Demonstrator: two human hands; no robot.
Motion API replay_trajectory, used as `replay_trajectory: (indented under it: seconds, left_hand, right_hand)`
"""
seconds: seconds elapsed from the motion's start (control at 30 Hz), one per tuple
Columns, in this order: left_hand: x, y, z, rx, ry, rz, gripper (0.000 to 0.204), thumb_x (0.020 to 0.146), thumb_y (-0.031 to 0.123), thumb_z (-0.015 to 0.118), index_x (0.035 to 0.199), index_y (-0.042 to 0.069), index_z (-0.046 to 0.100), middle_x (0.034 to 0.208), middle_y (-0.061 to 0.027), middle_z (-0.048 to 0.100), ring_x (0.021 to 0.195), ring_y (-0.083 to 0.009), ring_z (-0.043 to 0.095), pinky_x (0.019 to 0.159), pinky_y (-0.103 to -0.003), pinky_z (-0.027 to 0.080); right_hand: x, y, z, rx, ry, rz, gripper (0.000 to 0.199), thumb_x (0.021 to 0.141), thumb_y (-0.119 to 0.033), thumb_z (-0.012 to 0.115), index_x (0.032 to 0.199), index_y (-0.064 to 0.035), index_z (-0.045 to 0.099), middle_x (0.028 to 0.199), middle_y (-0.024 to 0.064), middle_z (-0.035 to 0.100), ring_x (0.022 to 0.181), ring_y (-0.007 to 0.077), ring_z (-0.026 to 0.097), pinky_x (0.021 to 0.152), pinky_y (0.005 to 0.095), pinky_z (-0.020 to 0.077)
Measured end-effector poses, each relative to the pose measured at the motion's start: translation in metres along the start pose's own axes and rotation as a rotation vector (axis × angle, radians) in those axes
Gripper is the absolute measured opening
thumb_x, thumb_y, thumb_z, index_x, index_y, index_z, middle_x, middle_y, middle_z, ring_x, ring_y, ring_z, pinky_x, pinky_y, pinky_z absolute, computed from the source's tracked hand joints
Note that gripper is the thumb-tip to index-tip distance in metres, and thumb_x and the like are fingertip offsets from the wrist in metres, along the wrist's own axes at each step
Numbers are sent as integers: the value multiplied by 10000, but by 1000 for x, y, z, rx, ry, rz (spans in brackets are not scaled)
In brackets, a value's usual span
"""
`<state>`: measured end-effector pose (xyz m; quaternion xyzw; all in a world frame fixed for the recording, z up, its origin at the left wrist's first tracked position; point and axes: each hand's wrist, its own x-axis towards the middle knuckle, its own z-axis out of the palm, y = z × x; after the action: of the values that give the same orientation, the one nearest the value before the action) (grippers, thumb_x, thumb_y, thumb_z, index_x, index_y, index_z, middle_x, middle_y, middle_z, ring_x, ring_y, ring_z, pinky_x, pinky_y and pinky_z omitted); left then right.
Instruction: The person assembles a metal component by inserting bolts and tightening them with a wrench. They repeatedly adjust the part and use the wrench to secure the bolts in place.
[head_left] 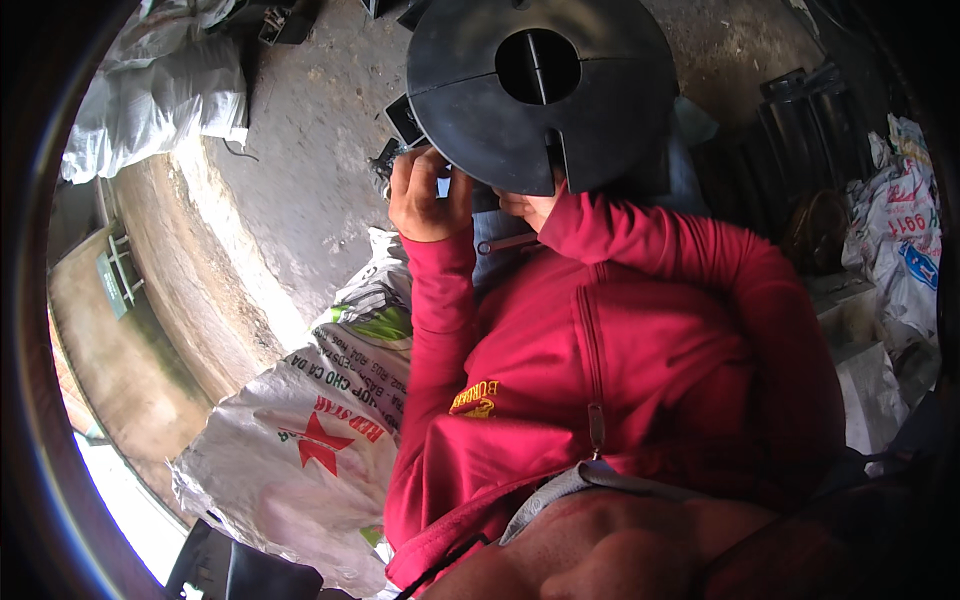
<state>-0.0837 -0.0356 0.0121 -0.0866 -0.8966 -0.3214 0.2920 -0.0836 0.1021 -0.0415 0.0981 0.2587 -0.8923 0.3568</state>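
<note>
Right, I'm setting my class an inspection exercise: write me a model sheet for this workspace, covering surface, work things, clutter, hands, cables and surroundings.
Surface: grey floor, patchy and worn.
Work things: black disc with a round central hole and a slot in its near edge.
Clutter: white printed sack at left, pale plastic bundle at upper left, black parts at right.
Hands: left hand curled by the disc's lower-left edge, right hand partly hidden by the disc; grips unclear.
Cables: thin dark strand on the floor, too small to identify.
Surroundings: bright strip at left, another printed sack far right.
</note>
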Motion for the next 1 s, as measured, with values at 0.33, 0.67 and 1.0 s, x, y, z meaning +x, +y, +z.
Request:
replay_trajectory:
  seconds: [0.33, 0.67, 1.0]
  left_hand:
    - [-6, 3, -3, -35, 29, -135, 253, 696, 70, 802, 903, 66, 657, 783, -43, 622, 561, -117, 554, 507, -245, 443]
    - [-6, 6, -5, -70, 32, -232, 245, 707, 82, 784, 922, 66, 666, 782, -41, 612, 611, -135, 572, 545, -265, 452]
    - [-6, 7, -4, -145, 6, -292, 208, 725, 97, 756, 913, 107, 666, 812, -19, 614, 607, -146, 568, 603, -284, 415]
  right_hand:
    - [-3, -5, 6, 49, -5, 13, 187, 883, -271, 618, 833, -165, 472, 552, -97, 322, 423, 10, 251, 367, 167, 201]
    - [-1, -9, 19, -22, 164, 36, 267, 901, -301, 611, 745, -190, 425, 502, -107, 281, 389, 11, 225, 356, 179, 182]
    - [-4, -15, 26, -64, 149, 38, 295, 879, -302, 633, 723, -194, 408, 513, -103, 282, 401, 12, 236, 363, 178, 186]
